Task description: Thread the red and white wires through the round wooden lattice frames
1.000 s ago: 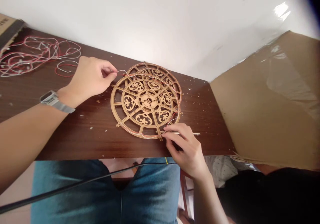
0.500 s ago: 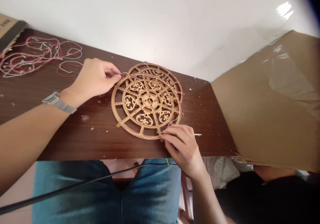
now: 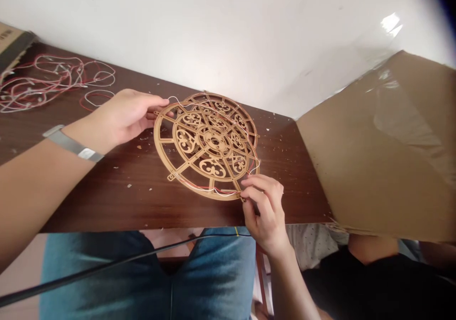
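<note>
A round cut-out wooden panel (image 3: 214,141) with scroll patterns is held tilted, overlapping a second similar wooden panel (image 3: 249,108) behind it. My left hand (image 3: 133,113) grips the front panel's upper left rim, thumb above and fingers beneath. My right hand (image 3: 265,210) pinches its lower right rim, where a small tab sticks out. Thin red and white wire (image 3: 199,189) runs along the lower rim to my right fingertips and on round the right and far edges. Its white end curls up beside my left thumb.
A tangle of red and white wires (image 3: 53,80) lies at the left of the dark wooden table (image 3: 107,201). A cardboard sheet (image 3: 370,153) stands at the right, a white wall behind. A black cable (image 3: 107,265) crosses above my lap. Another person in a black top (image 3: 370,286) is at lower right.
My left hand has gone from pinching the wire end to gripping the panel's rim. The front panel is now lifted and tilted, and my right hand has shifted slightly right with it.
</note>
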`<state>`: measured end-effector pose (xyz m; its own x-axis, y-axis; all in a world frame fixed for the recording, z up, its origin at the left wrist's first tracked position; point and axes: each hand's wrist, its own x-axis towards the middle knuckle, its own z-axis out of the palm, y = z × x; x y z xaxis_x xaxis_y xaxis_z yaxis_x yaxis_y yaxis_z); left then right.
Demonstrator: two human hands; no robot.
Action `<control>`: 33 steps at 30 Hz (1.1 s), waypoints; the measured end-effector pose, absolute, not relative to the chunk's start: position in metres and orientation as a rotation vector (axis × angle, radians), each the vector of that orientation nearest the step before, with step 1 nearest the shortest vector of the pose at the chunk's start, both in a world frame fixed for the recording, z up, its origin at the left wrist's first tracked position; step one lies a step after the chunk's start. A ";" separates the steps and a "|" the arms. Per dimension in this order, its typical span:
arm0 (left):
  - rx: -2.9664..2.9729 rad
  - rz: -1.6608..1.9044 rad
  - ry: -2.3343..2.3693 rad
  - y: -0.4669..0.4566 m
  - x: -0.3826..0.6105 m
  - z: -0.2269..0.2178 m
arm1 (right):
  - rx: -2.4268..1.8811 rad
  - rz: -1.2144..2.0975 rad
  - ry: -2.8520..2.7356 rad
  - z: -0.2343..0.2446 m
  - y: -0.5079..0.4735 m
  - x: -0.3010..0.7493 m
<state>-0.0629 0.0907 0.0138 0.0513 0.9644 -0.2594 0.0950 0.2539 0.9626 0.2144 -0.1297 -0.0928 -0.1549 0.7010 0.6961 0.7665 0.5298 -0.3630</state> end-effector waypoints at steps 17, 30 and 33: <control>1.029 0.716 1.313 0.085 -0.061 0.012 | -1.213 -0.240 -1.737 -0.102 -0.130 0.209; 1.071 0.735 1.289 0.084 -0.062 0.009 | -1.186 -0.242 -1.659 -0.102 -0.129 0.208; 1.070 0.733 1.282 0.085 -0.062 0.008 | -1.197 -0.274 -1.662 -0.102 -0.129 0.208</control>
